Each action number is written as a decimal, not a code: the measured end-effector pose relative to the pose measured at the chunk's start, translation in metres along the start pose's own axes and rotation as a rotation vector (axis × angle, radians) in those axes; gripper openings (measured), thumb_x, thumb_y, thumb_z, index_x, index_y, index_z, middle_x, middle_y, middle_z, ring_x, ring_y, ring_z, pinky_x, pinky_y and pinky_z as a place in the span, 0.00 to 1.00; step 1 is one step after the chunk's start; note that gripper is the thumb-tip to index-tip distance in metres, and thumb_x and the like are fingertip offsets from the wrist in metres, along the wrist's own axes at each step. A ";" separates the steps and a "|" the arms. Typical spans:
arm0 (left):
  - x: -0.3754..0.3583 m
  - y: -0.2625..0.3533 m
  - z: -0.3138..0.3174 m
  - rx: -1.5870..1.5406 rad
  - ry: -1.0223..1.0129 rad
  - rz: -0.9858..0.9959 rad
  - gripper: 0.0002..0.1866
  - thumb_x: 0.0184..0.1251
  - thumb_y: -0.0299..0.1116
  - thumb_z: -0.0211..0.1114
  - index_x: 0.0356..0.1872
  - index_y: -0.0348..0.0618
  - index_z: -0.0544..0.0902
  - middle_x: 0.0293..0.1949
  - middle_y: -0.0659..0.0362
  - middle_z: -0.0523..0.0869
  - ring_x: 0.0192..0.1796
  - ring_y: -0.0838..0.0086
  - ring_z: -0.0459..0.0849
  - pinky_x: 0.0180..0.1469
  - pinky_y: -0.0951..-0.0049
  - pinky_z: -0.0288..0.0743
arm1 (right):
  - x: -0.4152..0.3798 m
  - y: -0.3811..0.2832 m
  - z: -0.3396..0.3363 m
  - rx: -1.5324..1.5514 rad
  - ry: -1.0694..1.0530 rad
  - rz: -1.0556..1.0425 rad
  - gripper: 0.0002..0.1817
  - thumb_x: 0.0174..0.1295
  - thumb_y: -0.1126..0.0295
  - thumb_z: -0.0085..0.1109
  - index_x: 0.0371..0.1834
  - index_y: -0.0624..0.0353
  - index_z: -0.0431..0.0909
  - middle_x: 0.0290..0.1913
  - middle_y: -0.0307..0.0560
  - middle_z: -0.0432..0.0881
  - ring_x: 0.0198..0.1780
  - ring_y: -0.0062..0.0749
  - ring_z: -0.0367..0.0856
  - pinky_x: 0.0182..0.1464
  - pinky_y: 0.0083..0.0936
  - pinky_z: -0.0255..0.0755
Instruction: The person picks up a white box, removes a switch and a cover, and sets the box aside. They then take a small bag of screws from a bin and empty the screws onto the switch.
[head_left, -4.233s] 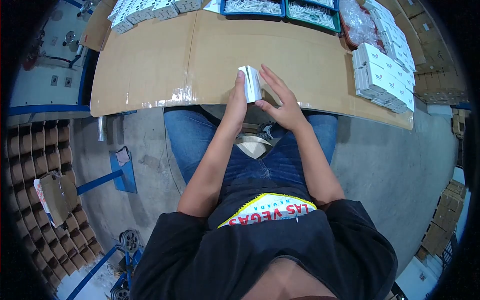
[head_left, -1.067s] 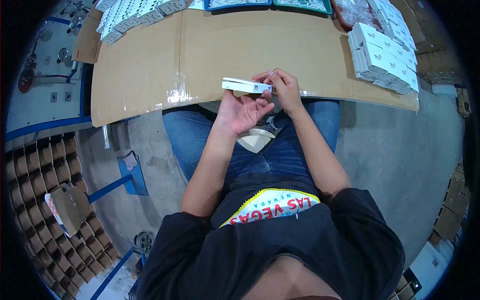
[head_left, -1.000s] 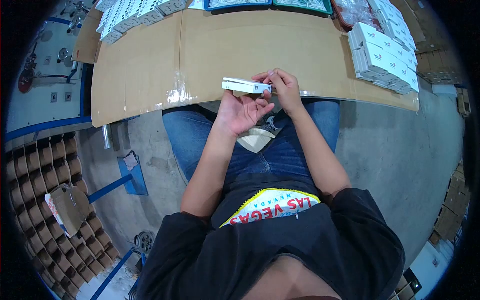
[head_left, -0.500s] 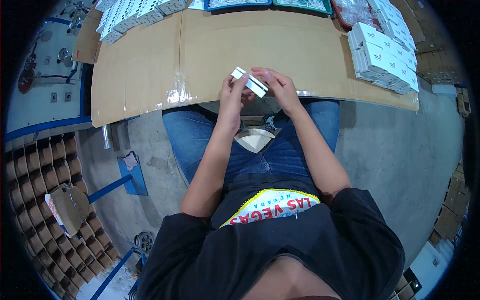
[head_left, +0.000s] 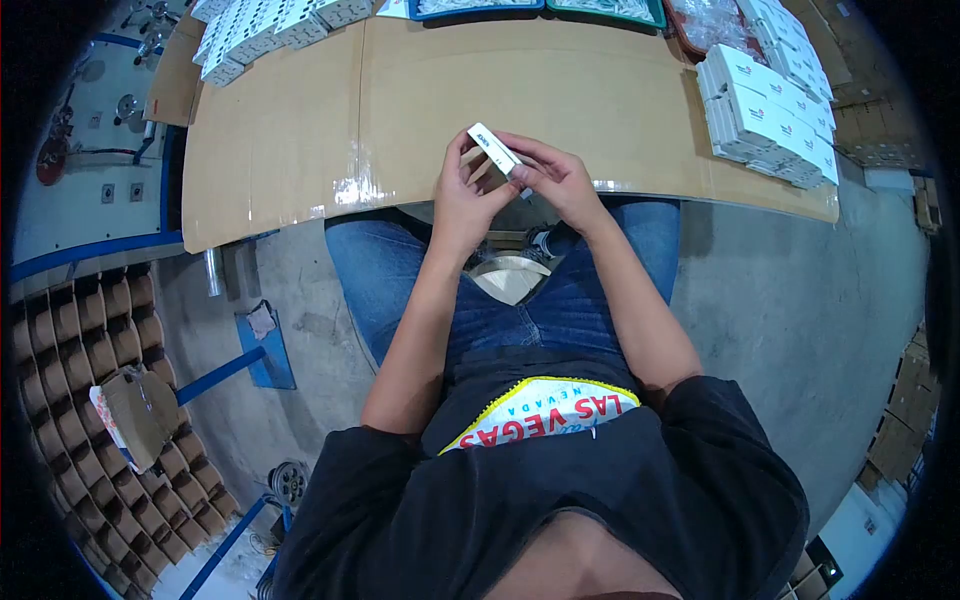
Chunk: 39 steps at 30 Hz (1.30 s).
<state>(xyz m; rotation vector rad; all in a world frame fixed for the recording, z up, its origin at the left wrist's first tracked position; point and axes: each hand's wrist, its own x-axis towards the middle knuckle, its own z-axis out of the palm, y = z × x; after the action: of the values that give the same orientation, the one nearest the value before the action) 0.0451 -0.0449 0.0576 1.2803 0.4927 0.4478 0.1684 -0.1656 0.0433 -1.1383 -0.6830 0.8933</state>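
Observation:
A small white box (head_left: 494, 150) with dark lettering on its upturned narrow side is held tilted above the front edge of the cardboard-covered table. My left hand (head_left: 464, 195) grips its left side, with the fingers curled around and beneath it. At the near right end, my right hand (head_left: 563, 185) pinches the box between thumb and fingers. A small pale bit shows just under the right thumb. The underside of the box is hidden by my fingers.
Cardboard (head_left: 270, 130) covers the tabletop. White printed boxes (head_left: 765, 115) are stacked at right, and white pieces with dark holes (head_left: 270, 35) stand in rows at back left. Blue (head_left: 475, 14) and green trays (head_left: 605, 18) hold small pale items; a red tray holds clear plastic bags (head_left: 712, 25).
The white box has been turned so that its lettered side faces up. My right hand has closed in from beside it and now grips its near end.

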 end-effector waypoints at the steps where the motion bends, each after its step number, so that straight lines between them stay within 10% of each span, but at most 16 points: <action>1: 0.000 0.000 0.000 -0.011 0.000 0.000 0.48 0.56 0.20 0.79 0.77 0.43 0.60 0.70 0.48 0.74 0.71 0.61 0.77 0.70 0.61 0.76 | 0.000 0.002 0.000 0.001 -0.007 -0.015 0.26 0.73 0.75 0.63 0.73 0.64 0.74 0.71 0.49 0.79 0.70 0.32 0.77 0.72 0.32 0.72; 12: 0.006 -0.001 -0.003 -0.061 -0.052 0.086 0.52 0.56 0.18 0.77 0.80 0.41 0.55 0.76 0.51 0.64 0.78 0.60 0.66 0.76 0.54 0.70 | -0.001 0.007 0.006 -0.225 0.036 -0.133 0.25 0.74 0.74 0.62 0.73 0.61 0.75 0.73 0.50 0.78 0.70 0.33 0.78 0.71 0.31 0.73; 23: 0.002 -0.004 0.001 -0.129 -0.008 0.095 0.55 0.53 0.16 0.77 0.81 0.41 0.54 0.77 0.53 0.61 0.80 0.62 0.62 0.73 0.62 0.71 | -0.004 -0.001 0.015 -0.406 0.142 -0.253 0.20 0.81 0.69 0.51 0.73 0.57 0.78 0.57 0.49 0.90 0.49 0.24 0.87 0.52 0.25 0.82; 39: 0.003 -0.002 -0.002 -0.121 -0.004 0.077 0.54 0.53 0.16 0.78 0.81 0.40 0.55 0.78 0.53 0.62 0.79 0.61 0.64 0.73 0.60 0.72 | -0.004 0.000 0.019 -0.276 0.133 -0.174 0.21 0.81 0.67 0.54 0.73 0.58 0.77 0.58 0.49 0.89 0.52 0.23 0.85 0.54 0.24 0.81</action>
<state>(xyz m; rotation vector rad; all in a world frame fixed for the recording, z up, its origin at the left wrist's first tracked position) 0.0462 -0.0421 0.0547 1.1864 0.4081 0.5318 0.1507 -0.1603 0.0486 -1.3478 -0.7990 0.5815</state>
